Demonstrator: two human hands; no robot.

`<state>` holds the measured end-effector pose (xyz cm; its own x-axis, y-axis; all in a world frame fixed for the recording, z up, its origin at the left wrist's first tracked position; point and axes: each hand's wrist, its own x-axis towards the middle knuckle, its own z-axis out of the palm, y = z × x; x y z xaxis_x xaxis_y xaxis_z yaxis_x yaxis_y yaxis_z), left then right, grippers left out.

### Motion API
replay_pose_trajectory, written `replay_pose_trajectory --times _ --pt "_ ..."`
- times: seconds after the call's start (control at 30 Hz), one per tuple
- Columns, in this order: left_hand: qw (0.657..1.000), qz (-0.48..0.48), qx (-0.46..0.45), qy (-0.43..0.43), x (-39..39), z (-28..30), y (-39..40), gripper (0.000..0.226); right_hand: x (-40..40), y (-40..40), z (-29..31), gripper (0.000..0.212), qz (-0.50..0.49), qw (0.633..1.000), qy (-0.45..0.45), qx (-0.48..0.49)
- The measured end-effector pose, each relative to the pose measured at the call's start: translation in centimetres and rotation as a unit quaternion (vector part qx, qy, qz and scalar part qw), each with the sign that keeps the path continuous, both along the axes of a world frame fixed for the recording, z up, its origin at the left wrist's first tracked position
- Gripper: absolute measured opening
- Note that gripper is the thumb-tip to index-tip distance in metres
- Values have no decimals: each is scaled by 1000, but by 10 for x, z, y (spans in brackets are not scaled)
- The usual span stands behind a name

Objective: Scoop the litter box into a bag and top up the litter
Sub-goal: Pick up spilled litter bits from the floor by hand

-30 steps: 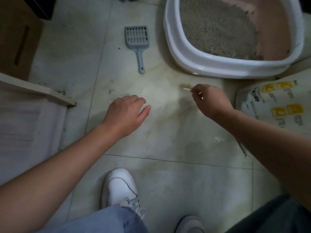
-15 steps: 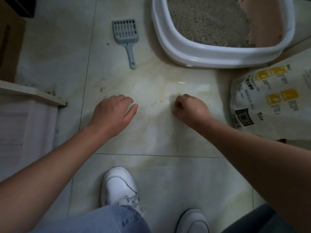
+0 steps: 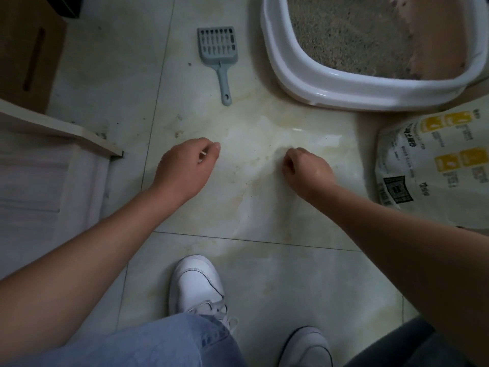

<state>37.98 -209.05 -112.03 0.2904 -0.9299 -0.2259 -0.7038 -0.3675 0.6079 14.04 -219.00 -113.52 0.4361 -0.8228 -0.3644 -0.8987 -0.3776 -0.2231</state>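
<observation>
The pale glossy tiled floor (image 3: 264, 274) carries everything. At its far right corner stands the big oval litter box with a white plastic rim (image 3: 344, 94), pinkish inside. The grey litter in it lies to one side, and part of the bottom is bare, so I judge that a top-up is really needed. At the right edge lies the white litter sack with yellow labels (image 3: 434, 165), near the box and not yet touched.

In the middle of the floor lies the thin clear plastic bag (image 3: 264, 154), flat and hard to see. One second ago my left hand (image 3: 185, 165) was open and flat above the floor. Now its fingers are closed in a pinch, it seems on the film. My right hand (image 3: 307, 168) has come back from near the box, and its fingers are curled shut on the film too. I think I am about to open the bag, so the scooping has not begun.

The small grey slotted plastic scoop (image 3: 218, 49) lies at the far edge, left of the box, free to take. Nothing blocks the way; my white shoe (image 3: 195, 284) is well behind.
</observation>
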Motion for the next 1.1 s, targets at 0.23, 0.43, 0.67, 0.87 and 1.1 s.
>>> replay_pose_trajectory --times 0.23,0.43,0.67,0.87,1.1 --pt "865 271 76 416 -14 5 -24 45 34 -3 15 17 -34 993 -117 8" --pt "697 373 101 605 -14 0 -25 55 67 1 26 19 -21 981 -193 3" --pt "598 426 98 672 -10 -3 -15 50 115 18 36 8 27 970 -237 50" --pt "560 436 68 701 10 -10 -9 50 149 29 35 12 58 965 -241 82" --pt "538 439 56 717 33 -9 -14 42 169 29 33 20 38 960 -257 100"
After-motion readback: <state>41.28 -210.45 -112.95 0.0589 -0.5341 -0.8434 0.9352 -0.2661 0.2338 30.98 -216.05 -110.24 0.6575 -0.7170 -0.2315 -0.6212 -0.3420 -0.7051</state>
